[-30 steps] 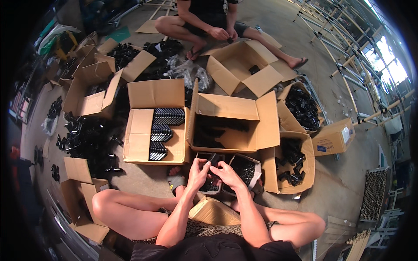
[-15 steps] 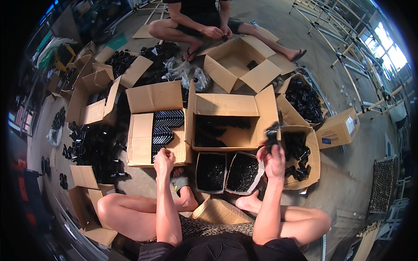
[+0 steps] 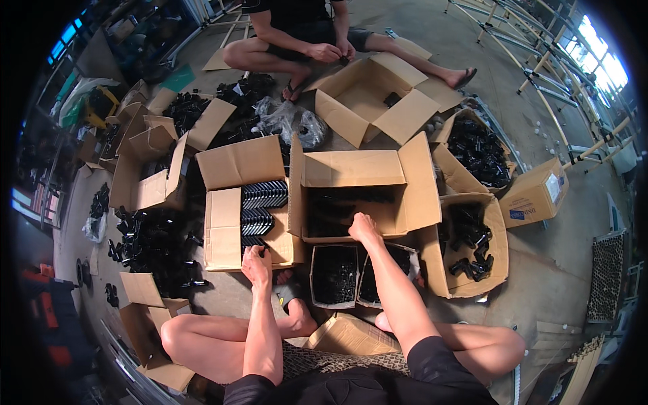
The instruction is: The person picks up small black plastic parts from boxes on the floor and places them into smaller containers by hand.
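Observation:
My left hand (image 3: 257, 266) is at the near edge of the left cardboard box (image 3: 223, 229), fingers bent together; a small dark piece seems to show at its fingertips. Inside that box, black angled fittings (image 3: 256, 221) lie in neat rows beside a cardboard flap. My right hand (image 3: 365, 228) reaches over the near wall of the middle cardboard box (image 3: 354, 169), its fingers curled in and partly hidden. Whatever they hold, if anything, cannot be made out. Dark parts (image 3: 331, 206) lie in that box's shadowed inside.
Two small bins (image 3: 334, 277) of black pieces stand before the middle box. An open box (image 3: 499, 270) of black fittings is at the right, and a heap of them (image 3: 152, 243) lies at the left. Across from me sits a person (image 3: 304, 30) by another open box (image 3: 371, 94).
My right hand has moved left from above the right bin, where it held up a black fitting, to the middle box. My left hand remains at the left box. The view has shifted slightly.

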`<action>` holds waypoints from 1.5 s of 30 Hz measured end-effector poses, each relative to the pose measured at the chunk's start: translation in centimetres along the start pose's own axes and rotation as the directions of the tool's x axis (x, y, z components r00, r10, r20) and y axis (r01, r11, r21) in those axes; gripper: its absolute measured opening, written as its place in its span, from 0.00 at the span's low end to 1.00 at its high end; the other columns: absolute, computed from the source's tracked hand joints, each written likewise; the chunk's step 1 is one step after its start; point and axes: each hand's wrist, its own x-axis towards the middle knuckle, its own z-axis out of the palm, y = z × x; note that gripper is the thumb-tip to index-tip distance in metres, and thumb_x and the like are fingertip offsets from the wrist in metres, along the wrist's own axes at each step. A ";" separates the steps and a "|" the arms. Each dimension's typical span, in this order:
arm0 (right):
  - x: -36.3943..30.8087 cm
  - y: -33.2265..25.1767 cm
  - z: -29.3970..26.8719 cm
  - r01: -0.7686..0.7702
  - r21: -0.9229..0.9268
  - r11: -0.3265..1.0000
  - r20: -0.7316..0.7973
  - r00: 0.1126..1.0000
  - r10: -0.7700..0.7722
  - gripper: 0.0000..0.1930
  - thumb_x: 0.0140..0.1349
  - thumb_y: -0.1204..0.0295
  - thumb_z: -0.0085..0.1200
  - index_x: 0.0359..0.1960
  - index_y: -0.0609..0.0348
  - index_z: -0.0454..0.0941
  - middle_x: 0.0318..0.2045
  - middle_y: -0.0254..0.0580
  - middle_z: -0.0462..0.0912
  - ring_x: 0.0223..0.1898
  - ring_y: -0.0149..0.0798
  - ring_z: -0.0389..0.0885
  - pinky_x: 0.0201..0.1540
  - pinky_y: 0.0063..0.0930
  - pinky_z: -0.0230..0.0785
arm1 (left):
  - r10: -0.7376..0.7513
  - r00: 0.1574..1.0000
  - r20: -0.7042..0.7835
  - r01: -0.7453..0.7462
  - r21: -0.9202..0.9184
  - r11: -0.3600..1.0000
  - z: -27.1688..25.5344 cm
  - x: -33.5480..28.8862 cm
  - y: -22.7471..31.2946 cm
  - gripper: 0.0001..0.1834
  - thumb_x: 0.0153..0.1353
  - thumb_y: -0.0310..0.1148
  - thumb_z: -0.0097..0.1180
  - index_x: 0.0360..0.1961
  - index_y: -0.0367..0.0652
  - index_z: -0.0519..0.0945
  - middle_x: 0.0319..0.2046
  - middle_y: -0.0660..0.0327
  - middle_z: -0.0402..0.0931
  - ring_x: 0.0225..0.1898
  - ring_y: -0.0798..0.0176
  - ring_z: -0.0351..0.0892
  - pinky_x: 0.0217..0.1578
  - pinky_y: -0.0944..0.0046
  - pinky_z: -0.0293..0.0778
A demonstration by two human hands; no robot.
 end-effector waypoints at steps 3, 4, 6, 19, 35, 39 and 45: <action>1.9 -0.2 0.7 -0.123 -0.140 0.982 0.156 0.977 0.145 0.13 0.55 0.78 0.58 0.42 0.62 0.85 0.47 0.57 0.83 0.53 0.55 0.81 0.54 0.44 0.76 | -0.034 0.999 0.001 0.034 0.026 0.999 -0.5 -0.4 0.7 0.07 0.49 0.31 0.68 0.26 0.42 0.82 0.31 0.56 0.79 0.34 0.49 0.80 0.37 0.52 0.75; 2.2 -0.2 1.0 -0.114 -0.164 0.980 0.173 0.974 0.143 0.13 0.54 0.78 0.59 0.42 0.62 0.85 0.47 0.58 0.83 0.54 0.55 0.81 0.54 0.44 0.76 | -0.032 0.999 -0.001 0.032 0.035 0.999 -1.0 -0.3 0.9 0.07 0.49 0.31 0.68 0.26 0.41 0.82 0.30 0.55 0.80 0.33 0.49 0.81 0.37 0.52 0.75; 2.7 -0.1 1.5 -0.100 -0.209 0.973 0.205 0.968 0.144 0.14 0.51 0.78 0.63 0.42 0.63 0.85 0.48 0.59 0.83 0.54 0.55 0.81 0.54 0.44 0.76 | -0.193 0.980 0.049 0.198 -0.138 0.970 -0.5 0.1 -0.2 0.07 0.51 0.31 0.68 0.26 0.39 0.82 0.28 0.57 0.80 0.30 0.54 0.81 0.35 0.54 0.75; -0.2 1.8 0.2 0.118 0.321 0.940 -0.126 0.989 -0.081 0.11 0.58 0.75 0.57 0.40 0.70 0.81 0.38 0.62 0.84 0.42 0.54 0.85 0.44 0.42 0.78 | -0.197 0.787 0.584 0.593 -0.805 -0.017 -4.8 0.3 2.7 0.14 0.61 0.20 0.60 0.46 0.44 0.72 0.33 0.59 0.80 0.33 0.66 0.82 0.34 0.62 0.83; -16.2 -6.1 1.5 0.481 0.507 0.716 -0.177 0.870 -0.460 0.17 0.63 0.76 0.54 0.52 0.71 0.75 0.39 0.51 0.82 0.34 0.41 0.83 0.40 0.33 0.75 | -0.157 0.770 0.619 0.638 -0.736 0.225 -5.2 -5.4 10.6 0.19 0.62 0.39 0.66 0.47 0.40 0.74 0.36 0.62 0.80 0.34 0.72 0.78 0.34 0.73 0.76; -15.6 -4.6 2.6 0.393 0.610 0.688 -0.078 0.894 -0.441 0.20 0.61 0.80 0.53 0.56 0.69 0.74 0.47 0.45 0.77 0.37 0.33 0.82 0.38 0.27 0.76 | -0.082 0.770 0.633 0.626 -0.725 0.288 -4.3 -5.2 10.1 0.23 0.60 0.35 0.67 0.53 0.36 0.74 0.39 0.58 0.82 0.37 0.70 0.80 0.35 0.72 0.76; -14.6 -3.7 2.1 0.116 0.836 0.536 0.001 0.977 -0.214 0.16 0.65 0.74 0.56 0.53 0.69 0.76 0.43 0.42 0.81 0.30 0.33 0.85 0.32 0.24 0.77 | -0.120 0.733 0.669 0.680 -0.718 0.147 -3.8 -4.8 10.1 0.22 0.60 0.32 0.65 0.53 0.38 0.75 0.40 0.57 0.83 0.40 0.69 0.80 0.36 0.70 0.75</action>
